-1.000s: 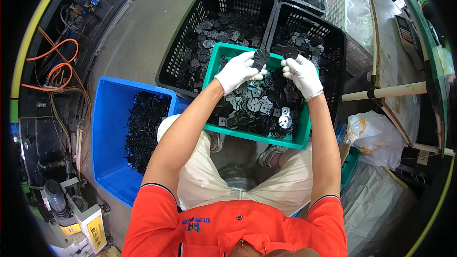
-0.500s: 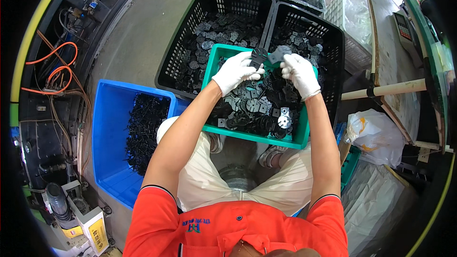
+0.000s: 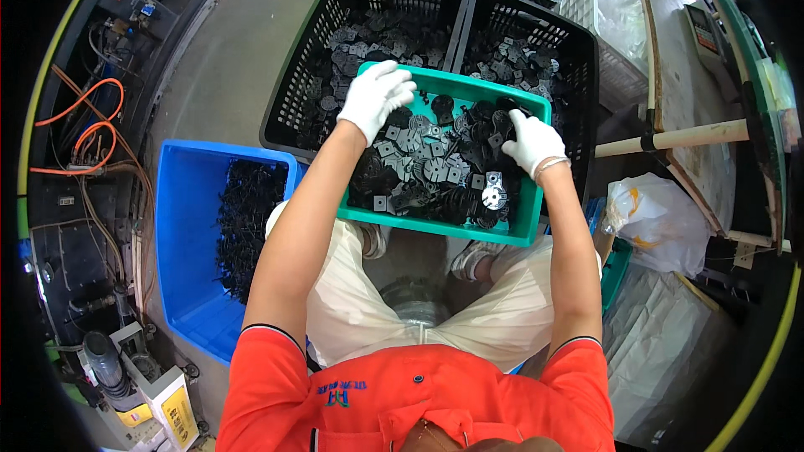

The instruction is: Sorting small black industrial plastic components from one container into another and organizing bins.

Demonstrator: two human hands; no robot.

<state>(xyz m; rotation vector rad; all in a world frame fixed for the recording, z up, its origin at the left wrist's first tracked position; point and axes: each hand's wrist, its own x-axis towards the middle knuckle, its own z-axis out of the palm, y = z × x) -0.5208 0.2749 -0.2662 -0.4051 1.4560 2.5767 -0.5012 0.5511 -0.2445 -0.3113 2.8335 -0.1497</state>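
My left hand [image 3: 374, 100], in a white glove, is over the left rim of a green tray [image 3: 435, 230] with its fingers stretched out and nothing visible in them. My right hand [image 3: 533, 144], gloved too, reaches over the tray's right side, finger and thumb apart. A dark flat piece [image 3: 509, 105] lies at its fingertips; I see no grip on it. Flat black and grey plastic parts [image 3: 406, 163] fill the tray. A shinier silvery part [image 3: 494, 192] lies near its front right. The tray rests above my knees, overlapping two crates.
Two black perforated crates [image 3: 276, 109] with similar parts stand beyond the tray. A blue bin [image 3: 186, 243] of thin black pieces sits at left. To the right are a pale pipe [image 3: 678, 137], a plastic bag [image 3: 662, 222] and a white crate [image 3: 615, 54]. Machinery lines the left side.
The two parts held up above the tray have left my hands. My left hand moved left to the rim; my right hand dropped slightly. The view shifted a little.
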